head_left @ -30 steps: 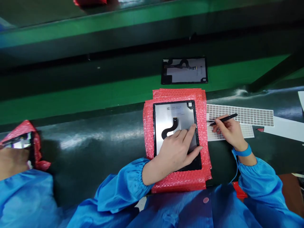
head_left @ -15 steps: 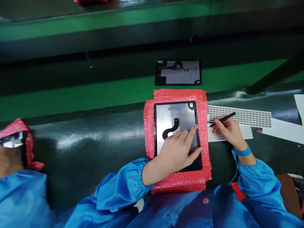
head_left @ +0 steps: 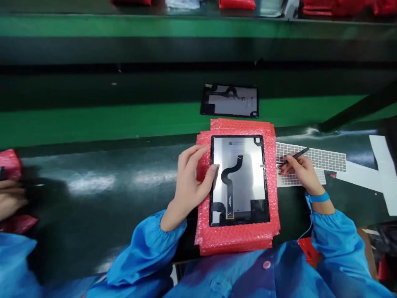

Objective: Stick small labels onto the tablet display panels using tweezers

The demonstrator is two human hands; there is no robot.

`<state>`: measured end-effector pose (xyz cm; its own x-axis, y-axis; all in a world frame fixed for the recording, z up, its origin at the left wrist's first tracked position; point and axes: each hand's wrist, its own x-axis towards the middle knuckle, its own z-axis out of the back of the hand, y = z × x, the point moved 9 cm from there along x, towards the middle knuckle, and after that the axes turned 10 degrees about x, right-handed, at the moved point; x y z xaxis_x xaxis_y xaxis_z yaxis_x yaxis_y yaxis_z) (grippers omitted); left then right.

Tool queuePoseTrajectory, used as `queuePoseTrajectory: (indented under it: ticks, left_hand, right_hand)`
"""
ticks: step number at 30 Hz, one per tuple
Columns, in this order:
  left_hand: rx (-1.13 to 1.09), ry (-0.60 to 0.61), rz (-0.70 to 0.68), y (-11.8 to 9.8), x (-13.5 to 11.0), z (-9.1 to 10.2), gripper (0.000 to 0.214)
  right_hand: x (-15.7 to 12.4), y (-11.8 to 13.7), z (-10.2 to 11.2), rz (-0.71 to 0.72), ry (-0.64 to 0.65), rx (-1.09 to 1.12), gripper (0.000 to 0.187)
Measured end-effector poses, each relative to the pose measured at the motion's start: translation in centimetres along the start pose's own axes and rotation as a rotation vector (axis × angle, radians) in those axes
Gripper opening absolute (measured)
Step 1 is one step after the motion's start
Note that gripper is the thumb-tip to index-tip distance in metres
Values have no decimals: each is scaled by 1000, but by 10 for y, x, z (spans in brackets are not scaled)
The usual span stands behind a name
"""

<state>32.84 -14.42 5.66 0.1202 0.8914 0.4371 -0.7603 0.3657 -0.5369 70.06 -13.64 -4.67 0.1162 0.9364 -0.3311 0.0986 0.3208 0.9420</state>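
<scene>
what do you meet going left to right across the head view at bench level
co-worker's hand → left hand → display panel on red bubble wrap → right hand holding a black stylus → white paper strip. The sticker sheet is left out: the right hand overlaps it.

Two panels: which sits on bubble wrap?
The near panel, on red bubble wrap, with the left hand at its left edge. The far panel lies bare on the green belt.
</scene>
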Motion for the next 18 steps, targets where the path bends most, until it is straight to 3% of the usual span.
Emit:
queuePoseTrajectory:
  ticks: [5,11,14,18]
  left_hand:
    - [-196,141,77,32,-24,-34,55]
    - [-279,105,81,30,-35,-37,60]
    - [-318,77,48,25,-37,-35,65]
    - [-388,31,1,18,-42,-31,69]
  right_hand:
    - [-2,9,6,24,-88,25,60]
    - [-27,66,-7,212,-144,90,45]
    - [-43,103,-40,301,-92,95,35]
    - [-57,122,-114,320,37,55,28]
